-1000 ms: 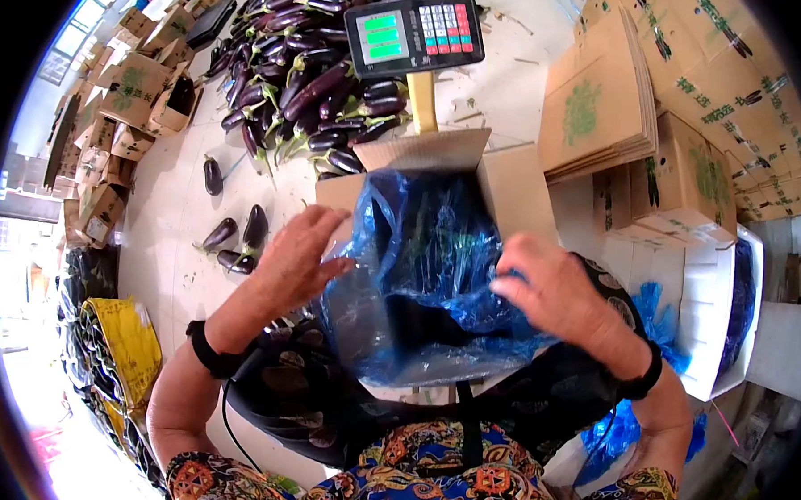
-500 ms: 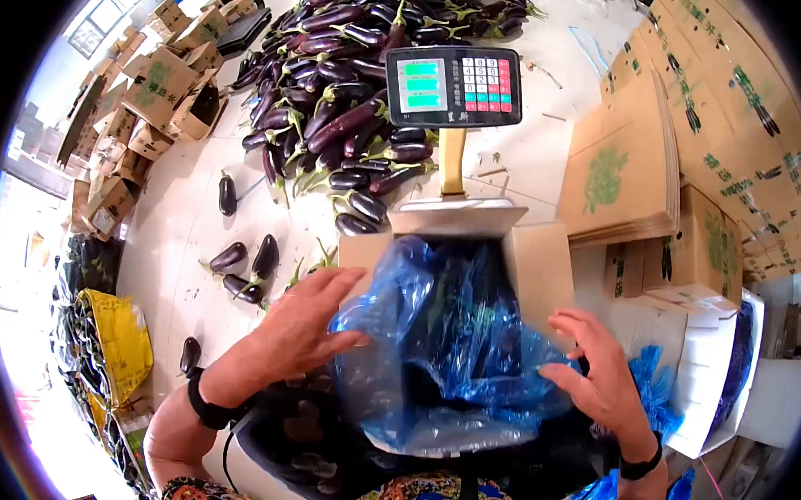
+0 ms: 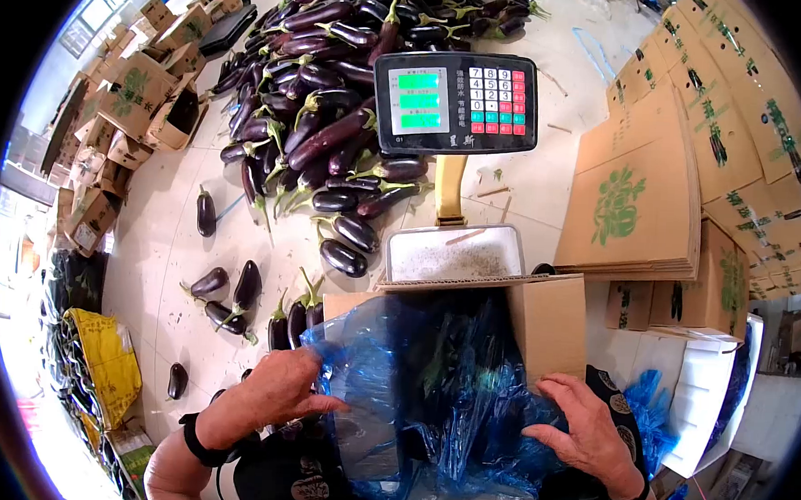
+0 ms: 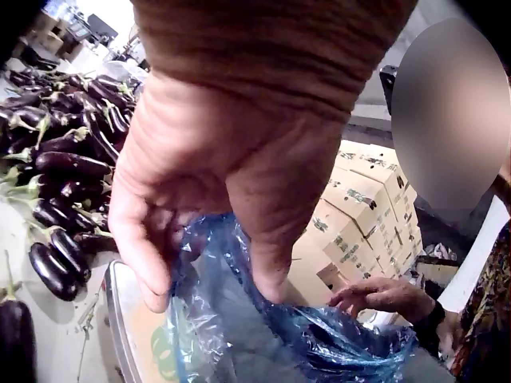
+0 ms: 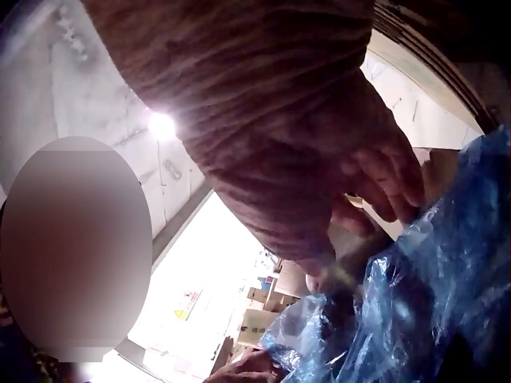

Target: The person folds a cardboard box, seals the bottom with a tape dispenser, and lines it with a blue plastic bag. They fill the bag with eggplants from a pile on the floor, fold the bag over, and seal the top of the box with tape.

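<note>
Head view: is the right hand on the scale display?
No, the right hand is down beside the blue liner, well apart from the scale display beyond the box.

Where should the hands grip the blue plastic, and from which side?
Probably its loose upper edge at the left, coming from above: there the blue plastic rises as a thin fold between thumb and fingers of the left hand, so a pinch should suit it.
</note>
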The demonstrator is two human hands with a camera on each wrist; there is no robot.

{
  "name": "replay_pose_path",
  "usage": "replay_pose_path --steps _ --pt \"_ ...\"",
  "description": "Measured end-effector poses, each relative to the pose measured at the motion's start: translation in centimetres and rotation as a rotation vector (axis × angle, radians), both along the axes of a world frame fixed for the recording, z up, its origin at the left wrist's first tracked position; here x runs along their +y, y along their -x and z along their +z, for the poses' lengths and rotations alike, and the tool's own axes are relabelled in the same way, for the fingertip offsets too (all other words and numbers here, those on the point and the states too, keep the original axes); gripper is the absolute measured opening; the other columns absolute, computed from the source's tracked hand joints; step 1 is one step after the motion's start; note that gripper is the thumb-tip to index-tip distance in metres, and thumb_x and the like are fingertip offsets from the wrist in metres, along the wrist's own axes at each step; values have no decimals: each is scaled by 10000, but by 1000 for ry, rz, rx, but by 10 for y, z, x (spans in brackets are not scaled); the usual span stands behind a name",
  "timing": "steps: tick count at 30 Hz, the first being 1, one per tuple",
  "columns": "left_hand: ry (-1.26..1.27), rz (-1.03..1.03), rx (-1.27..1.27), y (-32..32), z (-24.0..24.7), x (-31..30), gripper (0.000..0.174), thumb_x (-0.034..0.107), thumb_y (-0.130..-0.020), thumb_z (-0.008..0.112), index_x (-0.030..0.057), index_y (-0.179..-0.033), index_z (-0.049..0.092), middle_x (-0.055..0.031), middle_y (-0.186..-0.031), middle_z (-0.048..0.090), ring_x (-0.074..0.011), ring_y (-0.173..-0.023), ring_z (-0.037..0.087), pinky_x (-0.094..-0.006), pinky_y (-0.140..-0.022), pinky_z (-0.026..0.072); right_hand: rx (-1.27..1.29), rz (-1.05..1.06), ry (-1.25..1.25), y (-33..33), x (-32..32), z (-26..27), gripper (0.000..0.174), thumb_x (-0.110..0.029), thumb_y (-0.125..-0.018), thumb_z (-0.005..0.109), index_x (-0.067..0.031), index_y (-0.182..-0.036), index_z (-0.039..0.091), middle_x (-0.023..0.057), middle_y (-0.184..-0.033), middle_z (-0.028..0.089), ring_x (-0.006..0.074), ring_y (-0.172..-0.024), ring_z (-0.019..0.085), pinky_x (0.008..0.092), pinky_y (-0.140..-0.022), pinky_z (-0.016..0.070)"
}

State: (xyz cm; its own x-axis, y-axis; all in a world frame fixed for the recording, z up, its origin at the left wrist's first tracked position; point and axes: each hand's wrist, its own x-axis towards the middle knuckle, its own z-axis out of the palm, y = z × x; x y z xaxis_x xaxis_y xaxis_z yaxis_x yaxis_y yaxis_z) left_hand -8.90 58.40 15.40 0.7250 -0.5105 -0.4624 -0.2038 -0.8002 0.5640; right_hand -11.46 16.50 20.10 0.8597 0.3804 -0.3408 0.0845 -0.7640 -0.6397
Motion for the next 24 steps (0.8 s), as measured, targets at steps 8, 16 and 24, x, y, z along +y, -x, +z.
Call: replay_pose_path --steps 8,16,24 --pt "210 16 295 16 -7 -9 458 458 -827 747 34 -907 593 -168 -687 612 -389 -667 642 -441 -611 526 220 -12 73 22 -3 8 619 -485 -815 763 -11 -1182 610 244 -1081 657 432 -1008 647 444 -851 537" --pt "336 -369 78 31 5 -16 161 183 -905 660 27 -926 628 -147 -799 645 -339 -621 643 -411 -576 513 486 -31 -88 82 -31 -4 290 -233 -897 673 32 -1005 629 258 -899 633 432 -855 616 436 -749 491" --pt "208 375 628 75 68 -56 362 173 -959 644 2 -1246 506 -95 -934 667 -151 -716 649 -287 -649 546 409 -189 -245 124 -37 -24 267 -182 -919 631 43 -1052 575 170 -740 586 252 -662 587 379 -658 481"
